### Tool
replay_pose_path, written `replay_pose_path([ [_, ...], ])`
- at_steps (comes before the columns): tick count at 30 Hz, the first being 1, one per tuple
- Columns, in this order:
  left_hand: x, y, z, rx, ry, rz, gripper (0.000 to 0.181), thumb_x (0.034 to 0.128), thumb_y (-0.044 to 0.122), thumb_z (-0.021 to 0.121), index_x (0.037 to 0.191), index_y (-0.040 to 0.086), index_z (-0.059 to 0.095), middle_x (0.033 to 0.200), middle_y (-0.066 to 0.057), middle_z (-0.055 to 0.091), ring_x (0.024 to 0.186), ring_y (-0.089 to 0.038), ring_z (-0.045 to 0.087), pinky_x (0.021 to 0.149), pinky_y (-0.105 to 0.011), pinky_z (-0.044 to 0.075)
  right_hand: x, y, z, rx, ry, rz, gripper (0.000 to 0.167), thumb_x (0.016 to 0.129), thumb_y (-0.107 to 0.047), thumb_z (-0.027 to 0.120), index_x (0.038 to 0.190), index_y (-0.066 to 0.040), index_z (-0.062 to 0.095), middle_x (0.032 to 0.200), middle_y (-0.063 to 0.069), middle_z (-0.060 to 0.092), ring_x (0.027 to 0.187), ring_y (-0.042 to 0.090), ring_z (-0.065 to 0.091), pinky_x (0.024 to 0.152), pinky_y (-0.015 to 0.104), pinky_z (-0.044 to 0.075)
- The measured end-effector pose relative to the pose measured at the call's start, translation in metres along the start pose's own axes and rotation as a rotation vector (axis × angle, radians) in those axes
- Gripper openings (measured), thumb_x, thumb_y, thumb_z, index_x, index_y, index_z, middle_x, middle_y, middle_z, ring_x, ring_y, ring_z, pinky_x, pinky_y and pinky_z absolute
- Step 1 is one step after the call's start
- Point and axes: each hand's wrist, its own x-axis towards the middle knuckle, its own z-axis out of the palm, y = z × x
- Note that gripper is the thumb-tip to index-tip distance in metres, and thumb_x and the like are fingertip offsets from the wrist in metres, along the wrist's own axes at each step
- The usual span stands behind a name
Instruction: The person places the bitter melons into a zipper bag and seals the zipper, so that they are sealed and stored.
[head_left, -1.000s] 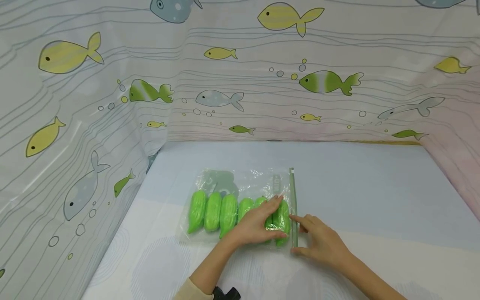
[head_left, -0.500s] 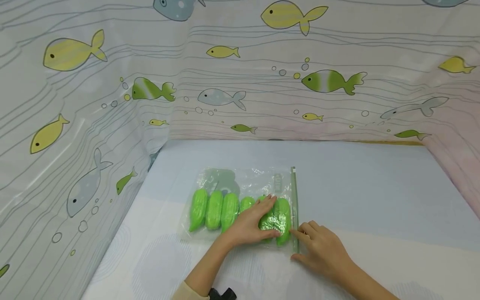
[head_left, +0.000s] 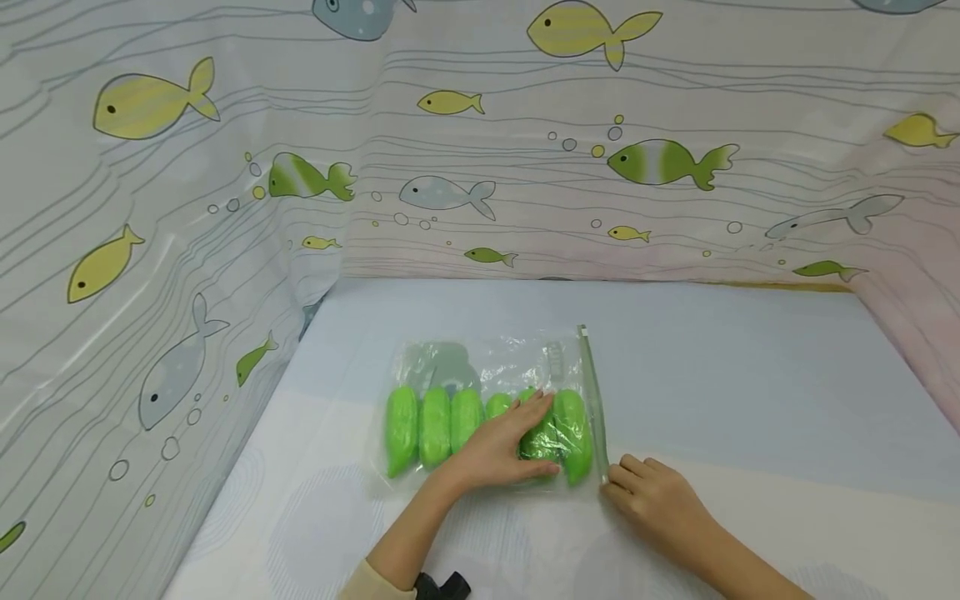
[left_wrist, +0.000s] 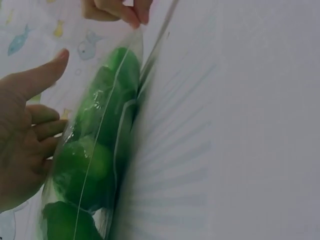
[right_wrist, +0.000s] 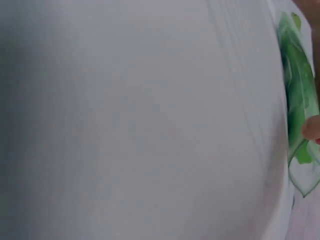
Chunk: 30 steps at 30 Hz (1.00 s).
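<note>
A clear zip bag [head_left: 498, 358] lies flat on the table, with a green strip [head_left: 593, 387] along its right edge. Inside it, several bright green, elongated pieces [head_left: 402, 429] with tapered ends sit side by side; their exact kind is unclear. My left hand [head_left: 498, 450] rests on the bag with spread fingers, covering some pieces. My right hand [head_left: 660, 504] pinches the bag's near right corner at the end of the strip. From the left wrist, the bag [left_wrist: 92, 150] shows edge-on, with the right fingertips [left_wrist: 135, 20] on its corner. The right wrist view catches only a fingertip [right_wrist: 312, 128] by the bag.
The table [head_left: 750, 375] has a pale cloth with circle patterns. A fish-printed curtain [head_left: 540, 167] stands behind it and along both sides. A small black object [head_left: 444, 586] shows by the left sleeve [head_left: 375, 581] at the near edge.
My right hand has slid from beside the strip towards the near corner and now pinches it. The strip has tilted, its near end shifted right. The left hand stays nearly in place.
</note>
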Motion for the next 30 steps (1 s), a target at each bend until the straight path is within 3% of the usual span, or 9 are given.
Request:
replay_pose_path([
  [4, -0.002, 0.003, -0.004, 0.013, -0.035, 0.005, 0.096, 0.0840, 0.046, 0.071, 0.153, 0.002, 0.020, 0.157, -0.012, 0.022, 0.145, -0.025, 0.016, 0.116, -0.042, 0.016, -0.006, 0.009, -0.002, 0.004, -0.011, 0.027, 0.057, 0.106, -0.017, 0.025, 0.072, -0.010, 0.070, 0.075, -0.005, 0.060, 0.066, 0.012, 0.048, 0.048, 0.019, 0.037],
  [11, -0.009, 0.008, -0.013, 0.038, -0.087, -0.027, 0.096, 0.0853, 0.047, 0.069, 0.153, 0.003, 0.017, 0.158, -0.011, 0.018, 0.145, -0.026, 0.015, 0.115, -0.043, 0.016, -0.015, 0.027, -0.005, 0.011, -0.010, 0.031, 0.058, 0.107, -0.020, 0.025, 0.072, -0.011, 0.069, 0.075, -0.005, 0.058, 0.066, 0.011, 0.047, 0.049, 0.019, 0.040],
  [16, -0.014, 0.002, -0.020, -0.014, -0.081, -0.031, 0.095, 0.0863, 0.047, 0.067, 0.153, 0.003, 0.017, 0.158, -0.010, 0.018, 0.145, -0.027, 0.016, 0.116, -0.042, 0.016, -0.017, 0.038, -0.010, 0.009, -0.014, 0.051, 0.056, 0.106, -0.019, 0.025, 0.073, -0.011, 0.069, 0.074, -0.006, 0.056, 0.065, 0.011, 0.046, 0.052, 0.020, 0.042],
  [22, -0.021, -0.008, -0.022, 0.000, -0.059, -0.062, 0.091, 0.0876, 0.047, 0.066, 0.152, 0.002, 0.021, 0.157, -0.013, 0.023, 0.143, -0.031, 0.021, 0.114, -0.045, 0.021, -0.023, 0.053, -0.013, 0.002, 0.012, 0.062, 0.056, 0.107, -0.024, 0.028, 0.071, -0.012, 0.069, 0.072, -0.005, 0.058, 0.065, 0.013, 0.049, 0.053, 0.022, 0.046],
  [30, -0.028, -0.011, -0.026, -0.051, -0.029, -0.121, 0.089, 0.0879, 0.047, 0.066, 0.154, 0.010, 0.019, 0.157, -0.014, 0.020, 0.143, -0.027, 0.021, 0.113, -0.046, 0.023, -0.036, 0.071, -0.022, -0.021, -0.032, 0.130, 0.059, 0.107, -0.031, 0.026, 0.071, -0.011, 0.069, 0.073, -0.005, 0.062, 0.067, 0.014, 0.055, 0.056, 0.027, 0.051],
])
